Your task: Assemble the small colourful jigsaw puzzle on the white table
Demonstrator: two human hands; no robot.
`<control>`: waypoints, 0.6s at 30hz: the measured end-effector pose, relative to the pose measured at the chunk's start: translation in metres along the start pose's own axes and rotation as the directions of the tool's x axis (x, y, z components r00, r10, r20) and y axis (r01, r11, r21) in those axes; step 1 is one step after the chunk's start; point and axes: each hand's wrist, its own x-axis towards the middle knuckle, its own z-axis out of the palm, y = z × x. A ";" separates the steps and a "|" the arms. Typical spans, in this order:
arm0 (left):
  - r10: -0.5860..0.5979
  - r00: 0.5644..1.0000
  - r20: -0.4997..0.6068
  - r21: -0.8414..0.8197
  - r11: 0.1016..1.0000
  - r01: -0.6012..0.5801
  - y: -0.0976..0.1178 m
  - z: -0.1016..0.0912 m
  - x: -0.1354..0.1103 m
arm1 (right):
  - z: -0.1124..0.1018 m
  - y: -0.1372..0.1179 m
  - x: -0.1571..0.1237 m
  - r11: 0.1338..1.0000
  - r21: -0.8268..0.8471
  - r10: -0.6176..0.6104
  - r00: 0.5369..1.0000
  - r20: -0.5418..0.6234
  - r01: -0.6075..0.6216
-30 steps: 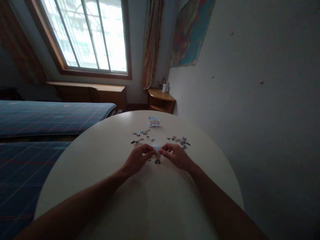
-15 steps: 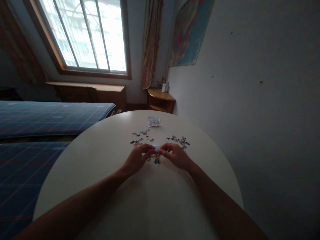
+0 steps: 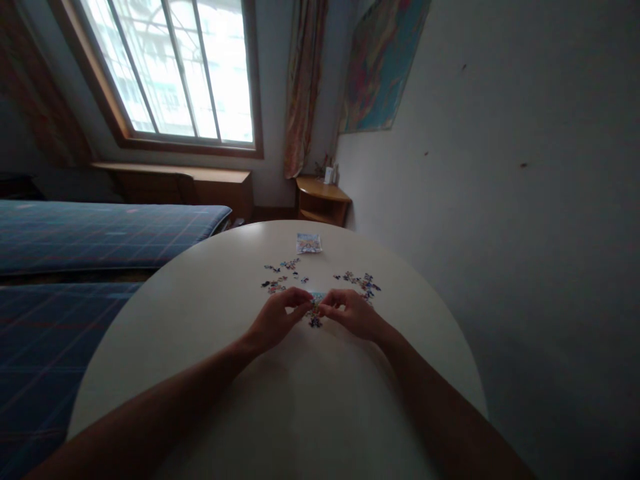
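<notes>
Between my hands lies a small patch of joined jigsaw puzzle pieces (image 3: 317,300), light blue along its far edge. My left hand (image 3: 280,316) pinches at its left side, thumb and forefinger together. From the right, my right hand (image 3: 351,313) pinches at the patch with bent fingers. The fingertips hide much of the patch and whatever single piece may be in them. Dark loose puzzle pieces (image 3: 315,323) lie just on the near side. More loose pieces (image 3: 274,285) spread beyond my left hand, and another group (image 3: 367,283) lies beyond my right hand.
A small printed picture packet (image 3: 309,243) lies toward the far edge of the round white table (image 3: 210,313). Left of the table is a bed with a blue plaid mattress (image 3: 110,233). A wall (image 3: 525,267) stands close on the right, and a wooden corner shelf (image 3: 323,190) behind.
My right hand's fingers have shifted slightly over the patch, and the left fingers have closed a little. The loose piece groups and the packet stay where they were.
</notes>
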 end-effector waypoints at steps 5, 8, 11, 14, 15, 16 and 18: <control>0.024 0.999 -0.022 0.046 0.999 -0.023 0.001 0.000 0.000 | -0.001 0.000 0.001 1.000 -0.002 -0.005 1.000 0.024 0.005; 0.015 1.000 -0.024 0.067 0.998 -0.013 0.000 -0.001 0.000 | -0.002 0.002 0.001 0.999 0.013 -0.046 0.999 0.011 0.046; 0.011 1.000 -0.029 0.078 0.997 -0.009 -0.002 0.000 0.000 | -0.002 0.003 0.000 0.995 0.007 -0.095 0.995 -0.004 0.095; 0.020 0.999 -0.042 0.086 0.996 -0.016 -0.004 0.001 0.000 | -0.002 0.002 -0.001 0.994 -0.023 -0.104 0.994 -0.025 0.104; 0.021 0.999 -0.041 0.086 0.996 -0.017 -0.004 0.001 0.000 | -0.002 0.002 -0.001 0.995 -0.032 -0.101 0.995 -0.027 0.100; 0.023 0.999 -0.037 0.091 0.996 -0.019 -0.003 0.001 0.000 | -0.003 0.002 -0.001 0.995 -0.040 -0.097 0.995 -0.028 0.095; 0.033 0.999 -0.032 0.130 0.991 -0.029 -0.002 0.000 0.000 | -0.005 0.003 -0.001 0.994 -0.060 -0.093 0.995 -0.036 0.091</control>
